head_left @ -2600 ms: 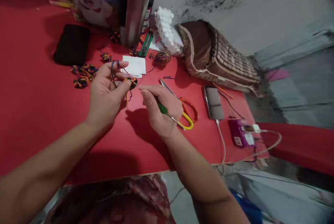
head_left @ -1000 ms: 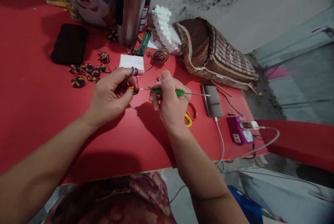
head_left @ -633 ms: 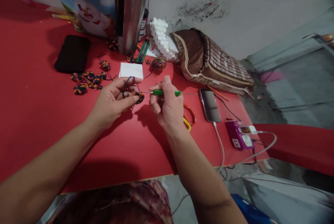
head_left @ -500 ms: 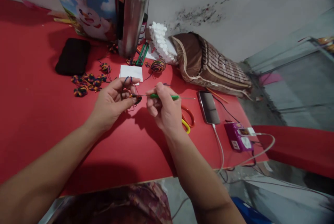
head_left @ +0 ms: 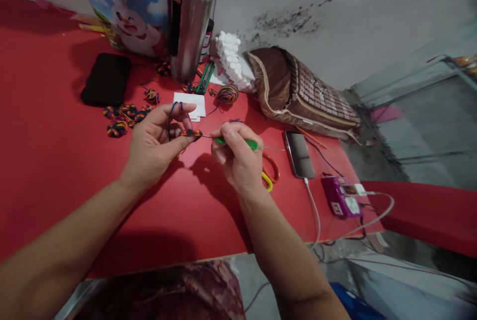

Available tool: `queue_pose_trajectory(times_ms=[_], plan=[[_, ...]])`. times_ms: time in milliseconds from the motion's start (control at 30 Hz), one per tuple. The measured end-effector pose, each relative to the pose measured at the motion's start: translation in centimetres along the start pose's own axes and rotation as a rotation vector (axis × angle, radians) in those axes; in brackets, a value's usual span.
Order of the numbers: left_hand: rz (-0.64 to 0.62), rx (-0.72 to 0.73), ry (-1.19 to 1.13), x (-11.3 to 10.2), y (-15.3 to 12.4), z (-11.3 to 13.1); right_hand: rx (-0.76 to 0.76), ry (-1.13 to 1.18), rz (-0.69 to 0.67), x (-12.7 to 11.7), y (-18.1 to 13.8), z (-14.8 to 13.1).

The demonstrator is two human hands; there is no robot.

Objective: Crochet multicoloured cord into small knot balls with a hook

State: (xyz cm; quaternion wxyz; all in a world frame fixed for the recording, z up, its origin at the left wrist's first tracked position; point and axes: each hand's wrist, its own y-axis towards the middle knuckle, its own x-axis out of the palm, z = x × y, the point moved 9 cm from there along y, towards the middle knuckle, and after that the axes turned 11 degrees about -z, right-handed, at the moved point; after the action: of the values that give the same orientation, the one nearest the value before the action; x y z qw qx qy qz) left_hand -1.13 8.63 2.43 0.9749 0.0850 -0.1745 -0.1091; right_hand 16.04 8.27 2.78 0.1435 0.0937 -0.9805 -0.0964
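Note:
Between the thumb and fingers of my left hand [head_left: 154,138] is a small multicoloured crochet piece [head_left: 194,133]. Dark yarn loops round the raised index finger of that hand and runs down to the piece. My right hand [head_left: 238,156] grips a crochet hook [head_left: 253,144] by its green handle, like a pen. The hook's thin metal tip reaches the piece's right edge; whether it sits inside a stitch I cannot tell. Behind the hands lies a ball of multicoloured yarn [head_left: 227,94]. Several finished-looking crochet pieces [head_left: 117,128] lie left of my left hand.
Scissors [head_left: 271,168] with orange and yellow handles lie beside my right hand. Farther right are a phone [head_left: 299,153] on a cable and a purple box [head_left: 341,196]. A steel flask [head_left: 192,32], white paper [head_left: 196,104], a black case [head_left: 106,79] and a brown cushion [head_left: 298,81] stand or lie behind.
My right hand has shifted slightly right and down, with the hook tilting down toward its right end. My left hand's fingers and the crochet piece have risen a little.

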Motion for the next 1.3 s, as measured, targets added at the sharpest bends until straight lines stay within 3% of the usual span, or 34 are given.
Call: queue_pose_trajectory(times_ms=[233, 700, 1300], plan=[[0.001, -0.061, -0.031, 0.2, -0.26, -0.59, -0.004, -0.03, 0.014, 0.09, -0.18, -0.04], [-0.001, -0.034, -0.016, 0.25, -0.17, -0.62, -0.018, -0.119, 0.038, 0.2, -0.56, 0.23], [0.018, -0.032, -0.061, 0.12, -0.25, -0.62, -0.035, -0.058, 0.045, 0.12, -0.56, 0.11]])
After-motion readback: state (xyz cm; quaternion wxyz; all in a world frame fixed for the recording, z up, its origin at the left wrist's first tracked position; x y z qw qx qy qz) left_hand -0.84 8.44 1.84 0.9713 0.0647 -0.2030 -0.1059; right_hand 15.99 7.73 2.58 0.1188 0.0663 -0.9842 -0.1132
